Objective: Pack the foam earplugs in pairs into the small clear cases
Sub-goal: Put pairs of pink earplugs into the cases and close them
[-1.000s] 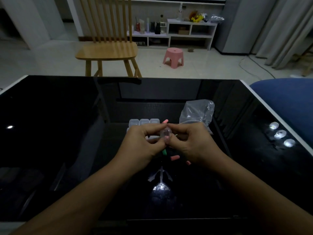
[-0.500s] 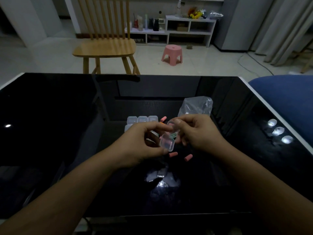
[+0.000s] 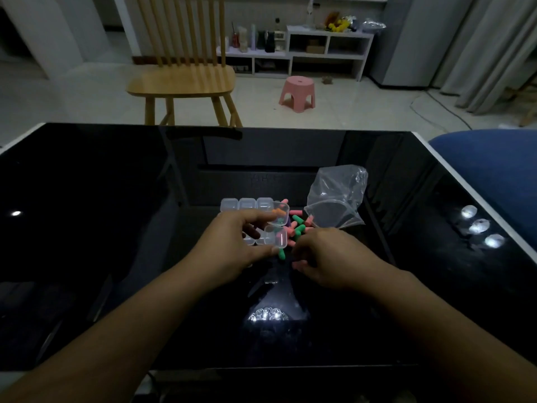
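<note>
My left hand (image 3: 232, 245) holds a small clear case (image 3: 276, 228) with its lid swung open; a pink earplug shows in the lower half and an orange one behind the raised lid. My right hand (image 3: 328, 257) rests fingers-down on the black table just right of the case, over a loose pile of pink and green foam earplugs (image 3: 297, 225); whether its fingers pinch one is hidden. A row of three shut clear cases (image 3: 246, 204) stands behind my left hand, with more cases (image 3: 249, 239) partly hidden under its fingers.
A crumpled clear plastic bag (image 3: 337, 196) lies right of the earplug pile. The glossy black table (image 3: 116, 228) reflects lamps at the right and near the front edge. A wooden chair (image 3: 186, 80), a pink stool and a blue seat (image 3: 494, 170) stand beyond it.
The case went from shut between both hands to open in my left hand. My right hand let go of it and dropped to the earplug pile on the table.
</note>
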